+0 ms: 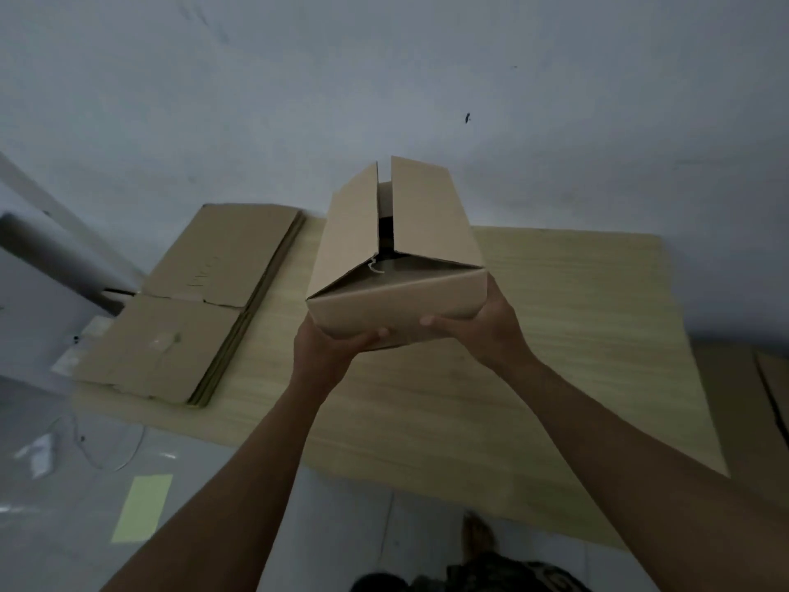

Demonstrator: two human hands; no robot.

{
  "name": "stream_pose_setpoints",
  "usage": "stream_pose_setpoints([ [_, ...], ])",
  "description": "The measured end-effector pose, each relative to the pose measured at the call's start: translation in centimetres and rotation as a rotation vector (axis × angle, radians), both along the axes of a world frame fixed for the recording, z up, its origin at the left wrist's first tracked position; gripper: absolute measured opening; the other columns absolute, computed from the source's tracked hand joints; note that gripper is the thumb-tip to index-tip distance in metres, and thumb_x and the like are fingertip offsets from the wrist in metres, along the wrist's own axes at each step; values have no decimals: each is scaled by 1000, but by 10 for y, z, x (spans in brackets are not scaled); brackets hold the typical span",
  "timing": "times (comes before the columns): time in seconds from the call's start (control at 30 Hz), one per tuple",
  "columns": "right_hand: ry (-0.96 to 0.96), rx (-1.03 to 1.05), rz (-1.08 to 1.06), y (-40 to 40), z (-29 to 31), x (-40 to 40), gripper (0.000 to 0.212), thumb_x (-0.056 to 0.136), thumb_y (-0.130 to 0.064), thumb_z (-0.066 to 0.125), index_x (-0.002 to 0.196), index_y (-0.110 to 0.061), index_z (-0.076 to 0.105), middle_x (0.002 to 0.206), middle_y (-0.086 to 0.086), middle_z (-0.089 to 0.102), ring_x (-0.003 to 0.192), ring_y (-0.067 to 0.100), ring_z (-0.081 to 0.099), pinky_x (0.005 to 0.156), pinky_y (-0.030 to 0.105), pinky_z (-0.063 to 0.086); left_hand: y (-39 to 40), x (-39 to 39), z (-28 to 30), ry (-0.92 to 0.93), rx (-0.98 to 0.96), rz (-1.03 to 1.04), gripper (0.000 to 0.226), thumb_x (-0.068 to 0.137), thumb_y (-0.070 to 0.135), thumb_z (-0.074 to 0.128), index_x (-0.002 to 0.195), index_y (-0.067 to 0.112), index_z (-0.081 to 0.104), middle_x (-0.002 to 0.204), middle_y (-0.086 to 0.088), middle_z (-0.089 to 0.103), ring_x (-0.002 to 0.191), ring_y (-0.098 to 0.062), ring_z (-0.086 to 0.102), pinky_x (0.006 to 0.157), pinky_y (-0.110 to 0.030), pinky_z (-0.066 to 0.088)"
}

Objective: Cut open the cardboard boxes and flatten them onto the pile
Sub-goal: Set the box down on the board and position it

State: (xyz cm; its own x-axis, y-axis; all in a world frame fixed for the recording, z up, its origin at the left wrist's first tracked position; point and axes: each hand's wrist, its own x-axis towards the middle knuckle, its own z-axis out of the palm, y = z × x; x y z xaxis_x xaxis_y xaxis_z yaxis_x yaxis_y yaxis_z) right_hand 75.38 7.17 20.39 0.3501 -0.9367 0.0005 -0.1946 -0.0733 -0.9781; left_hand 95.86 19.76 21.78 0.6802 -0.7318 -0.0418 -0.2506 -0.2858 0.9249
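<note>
1. Cardboard box [397, 249] is held up in the air above the pale wooden tabletop [576, 335], its top flaps parted along the middle seam so a dark gap shows inside.
2. Left hand [328, 348] grips the near end from below, thumb curled onto the front face.
3. Right hand [482, 326] grips the same end at the right corner, thumb across the front.
4. Pile of flattened cardboard [192, 301] lies on the tabletop's left side, well apart from the box.
5. Yellowish sheet [143, 506], perhaps paper, lies on the floor [64, 527].
</note>
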Motion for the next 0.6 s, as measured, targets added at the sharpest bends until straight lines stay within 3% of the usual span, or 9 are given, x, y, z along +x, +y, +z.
stream_pose_setpoints([
  [0.17,11,13,-105,10,-17,54,99,54,-32,100,140,-25,51,108,-18,67,95,-10,63,70,11,51,-10,58,-27,64,45,-67,88,40,56,98,116,21,69,105,6,75,99,-10,71,78,-32,61],
  [0.27,15,-73,-203,11,-8,87,112,54,-41,100,149,-27,44,133,-9,61,118,4,59,90,23,55,-21,86,-33,187,18,-132,69,54,37,100,114,19,72,104,5,77,100,-10,72,76,-26,58],
  [0.37,40,-188,-304,11,7,118,109,55,-41,99,149,-26,44,141,-10,54,127,6,53,103,29,50,-30,107,-29,323,-38,-222,45,69,18,93,109,17,73,101,4,78,98,-9,73,73,-19,56],
  [0.5,126,-244,-314,16,16,147,109,56,-40,98,150,-26,44,145,-13,49,129,3,48,105,21,44,-30,141,-34,435,-1,-302,37,73,18,89,105,25,70,98,11,78,95,-5,72,74,-22,58],
  [0.6,223,-329,-254,21,19,157,111,56,-38,98,151,-23,43,149,-11,44,138,4,41,114,21,35,-25,162,-45,551,128,-380,44,67,27,91,106,26,69,101,10,77,102,-9,71,85,-30,60],
])
